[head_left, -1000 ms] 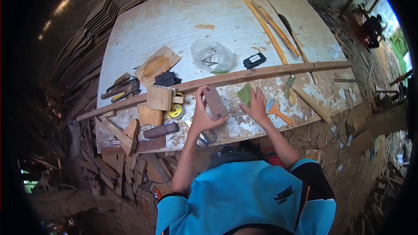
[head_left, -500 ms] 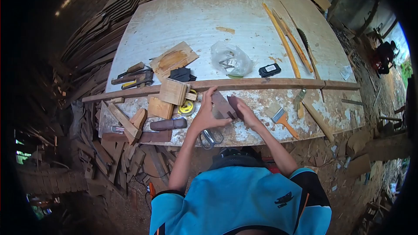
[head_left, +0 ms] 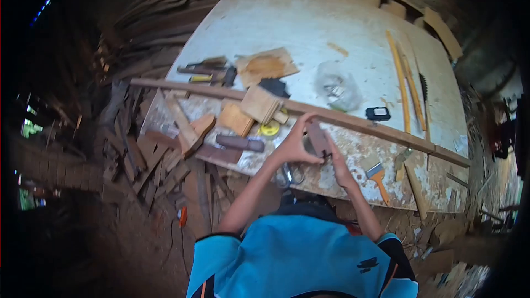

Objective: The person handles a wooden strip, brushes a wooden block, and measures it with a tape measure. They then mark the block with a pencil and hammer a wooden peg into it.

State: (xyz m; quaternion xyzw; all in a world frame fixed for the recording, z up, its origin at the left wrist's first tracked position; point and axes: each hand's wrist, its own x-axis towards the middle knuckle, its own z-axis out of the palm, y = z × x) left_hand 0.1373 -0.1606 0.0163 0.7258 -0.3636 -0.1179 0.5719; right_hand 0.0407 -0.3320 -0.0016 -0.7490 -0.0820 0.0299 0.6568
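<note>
My left hand [head_left: 291,148] grips a flat brown wooden piece [head_left: 317,137] and holds it tilted just above the near edge of the white worktable [head_left: 309,27]. My right hand [head_left: 338,163] presses against the piece's right side, closed on a small sheet that its fingers mostly hide. The view is blurred, so the sheet's colour cannot be made out. Scissors [head_left: 290,175] lie on the table right under my hands.
A long wooden strip [head_left: 221,92] crosses the table. Near it are wood blocks [head_left: 259,104], a yellow tape measure [head_left: 270,129], a paintbrush [head_left: 378,175], a plastic bag [head_left: 338,87], a black device [head_left: 377,113] and yellow sticks [head_left: 400,85]. Scrap wood [head_left: 149,160] is piled on the ground at the left.
My right hand picked the green sheet off the table and brought it to the wooden piece. Both hands lifted the piece closer. My view swung left.
</note>
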